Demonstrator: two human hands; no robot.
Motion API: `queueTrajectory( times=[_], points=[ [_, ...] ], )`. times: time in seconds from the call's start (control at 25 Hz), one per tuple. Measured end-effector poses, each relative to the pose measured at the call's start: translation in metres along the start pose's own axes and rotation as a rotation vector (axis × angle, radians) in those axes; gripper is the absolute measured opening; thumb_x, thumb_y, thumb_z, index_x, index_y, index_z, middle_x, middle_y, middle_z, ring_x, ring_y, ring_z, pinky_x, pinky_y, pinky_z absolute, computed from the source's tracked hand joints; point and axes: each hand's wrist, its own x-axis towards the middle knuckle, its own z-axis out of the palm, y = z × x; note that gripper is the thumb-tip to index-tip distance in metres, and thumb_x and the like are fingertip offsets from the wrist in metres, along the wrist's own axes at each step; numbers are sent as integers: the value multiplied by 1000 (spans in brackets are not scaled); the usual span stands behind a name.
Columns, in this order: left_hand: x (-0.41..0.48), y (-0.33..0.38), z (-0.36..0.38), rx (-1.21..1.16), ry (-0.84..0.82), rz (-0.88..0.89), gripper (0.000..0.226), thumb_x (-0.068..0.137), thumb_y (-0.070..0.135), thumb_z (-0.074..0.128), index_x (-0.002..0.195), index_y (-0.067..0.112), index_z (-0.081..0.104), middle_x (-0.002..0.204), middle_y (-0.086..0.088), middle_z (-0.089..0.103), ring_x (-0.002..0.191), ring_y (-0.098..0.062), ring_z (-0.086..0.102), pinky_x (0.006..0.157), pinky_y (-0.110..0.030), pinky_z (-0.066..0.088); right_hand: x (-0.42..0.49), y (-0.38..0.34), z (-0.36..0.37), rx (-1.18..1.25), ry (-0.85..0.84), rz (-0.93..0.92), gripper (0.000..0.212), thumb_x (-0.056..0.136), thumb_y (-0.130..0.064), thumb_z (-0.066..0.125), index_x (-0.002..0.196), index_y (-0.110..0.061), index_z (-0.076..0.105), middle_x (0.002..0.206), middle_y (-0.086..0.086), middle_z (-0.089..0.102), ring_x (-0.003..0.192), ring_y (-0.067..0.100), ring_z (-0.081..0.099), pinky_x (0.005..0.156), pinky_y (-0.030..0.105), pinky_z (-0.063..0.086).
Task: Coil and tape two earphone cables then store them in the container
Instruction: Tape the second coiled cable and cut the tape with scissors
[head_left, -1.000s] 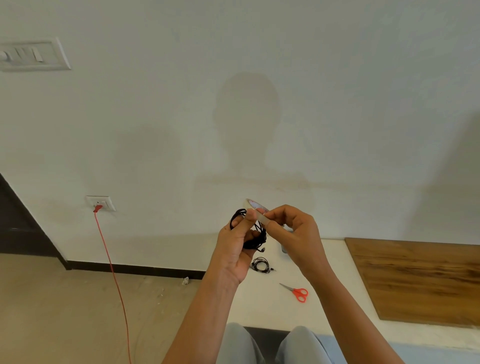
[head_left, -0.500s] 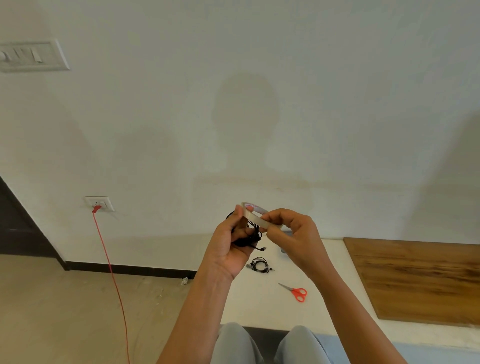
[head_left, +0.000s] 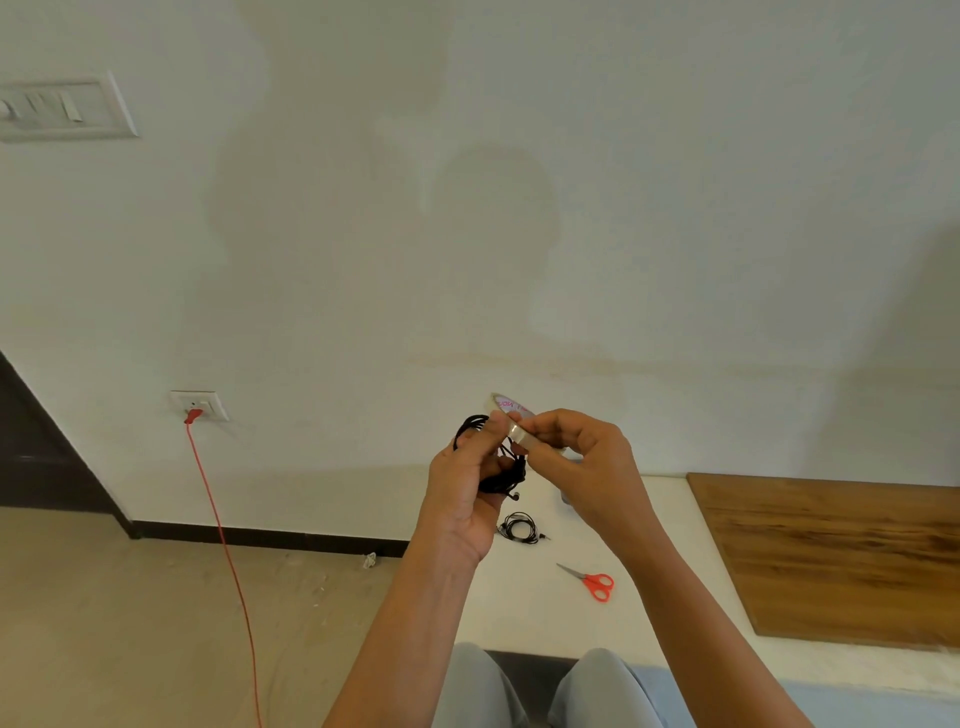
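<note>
1. The left hand (head_left: 465, 488) has a closed grip. Its fingers curl round the black earphone coil (head_left: 501, 470), which is held up in the air above the near-left part of the table, and its thumb lies against the tape.
2. The right hand (head_left: 587, 462) pinches the tape roll (head_left: 511, 413) between thumb and fingertips. The roll is just beside the coil and touches it at the top.
3. The relation that matters is this: the roll lies up and to the right of the coil, and the long axis of the coil runs from upper left to lower right. I judge the tape must go across this axis, round the bundle. The right hand is the one on the roll, and the left hand only steadies the coil.
4. Pink letters show inside the roll, but they are too small to read.
5. On the white table (head_left: 519, 618) below lies the second earphone coil (head_left: 521, 527). The scissors (head_left: 592, 582), with orange handles, lie near it. The container I cannot make out.
</note>
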Motion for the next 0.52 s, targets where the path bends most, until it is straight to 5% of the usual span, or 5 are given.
queueTrajectory(
  times=[0.52],
  points=[
    [-11, 13, 5, -144, -45, -108, 19, 93, 22, 54, 89, 7, 66, 37, 2, 50, 37, -8, 48, 72, -27, 41, -4, 0, -7, 41, -53, -34, 15, 72, -12, 62, 82, -20, 71, 74, -8, 66, 49, -3, 50, 52, 7, 36]
  ],
)
